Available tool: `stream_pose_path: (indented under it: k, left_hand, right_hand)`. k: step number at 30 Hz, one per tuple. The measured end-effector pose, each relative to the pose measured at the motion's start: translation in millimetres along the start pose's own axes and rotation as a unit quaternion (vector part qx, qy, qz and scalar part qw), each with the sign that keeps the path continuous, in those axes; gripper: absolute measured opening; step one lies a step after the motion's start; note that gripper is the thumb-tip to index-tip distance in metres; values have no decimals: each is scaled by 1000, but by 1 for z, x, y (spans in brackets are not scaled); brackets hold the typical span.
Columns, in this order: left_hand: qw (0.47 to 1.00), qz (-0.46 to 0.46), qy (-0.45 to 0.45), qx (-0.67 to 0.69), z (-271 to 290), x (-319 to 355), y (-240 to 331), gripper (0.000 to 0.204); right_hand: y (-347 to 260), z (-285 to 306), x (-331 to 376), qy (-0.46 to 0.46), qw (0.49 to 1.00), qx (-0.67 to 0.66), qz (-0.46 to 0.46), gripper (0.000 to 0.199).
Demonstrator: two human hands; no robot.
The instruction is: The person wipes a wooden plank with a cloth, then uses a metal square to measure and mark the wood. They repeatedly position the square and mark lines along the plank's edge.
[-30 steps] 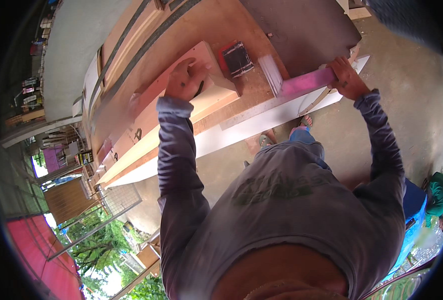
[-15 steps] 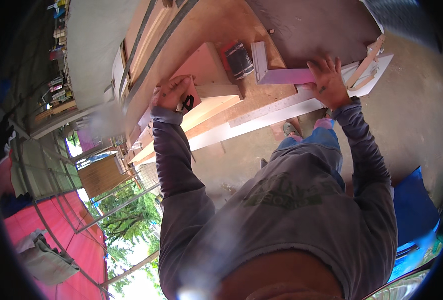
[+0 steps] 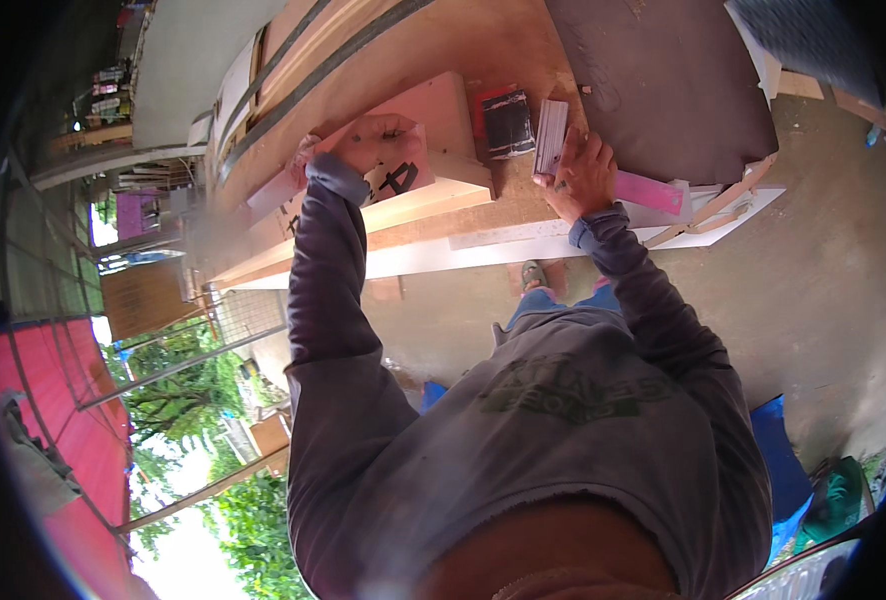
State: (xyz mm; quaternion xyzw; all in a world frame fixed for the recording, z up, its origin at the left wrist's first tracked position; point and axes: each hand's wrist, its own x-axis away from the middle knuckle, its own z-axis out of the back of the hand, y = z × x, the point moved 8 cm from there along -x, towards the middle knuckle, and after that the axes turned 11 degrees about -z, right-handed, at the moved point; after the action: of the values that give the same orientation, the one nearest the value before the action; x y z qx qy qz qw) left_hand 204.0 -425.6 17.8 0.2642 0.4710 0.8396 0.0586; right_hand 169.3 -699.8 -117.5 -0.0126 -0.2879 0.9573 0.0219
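A person's left hand (image 3: 378, 140) gripped a pink board (image 3: 433, 125) on the tabletop (image 3: 503, 200); the right hand (image 3: 583, 175) pressed open beside a white strip (image 3: 550, 135). Steady bracing seemed key.

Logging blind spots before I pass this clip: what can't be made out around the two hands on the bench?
- Head view: left hand lies over the pink-faced wooden block; whether the fingers grip it is hidden.
- Right hand covers the near end of the white strip; the hold is unclear.
- The pink strip runs under the right hand; its inner end is hidden.
- The black-and-red box is too small to identify.
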Motion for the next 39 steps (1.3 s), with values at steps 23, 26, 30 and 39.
stream_pose_path:
  k: [23,26,30,39]
  left_hand:
    - [856,-245,144,-431,21,96,-34,72]
    - [867,-202,114,-440,58,121,-84,83]
    - [886,-101,137,-431,120,172,-151,84]
    - [810,-2,318,-493,148,194,-179,53]
  right_hand:
    - [3,-57,-21,23,960,119,-251,90]
    - [70,-70,-45,8,975,83,-205,73]
    - [50,-50,-37,-14,998,20,-65,57]
    - [108,97,-76,-33,975,-211,-64,49]
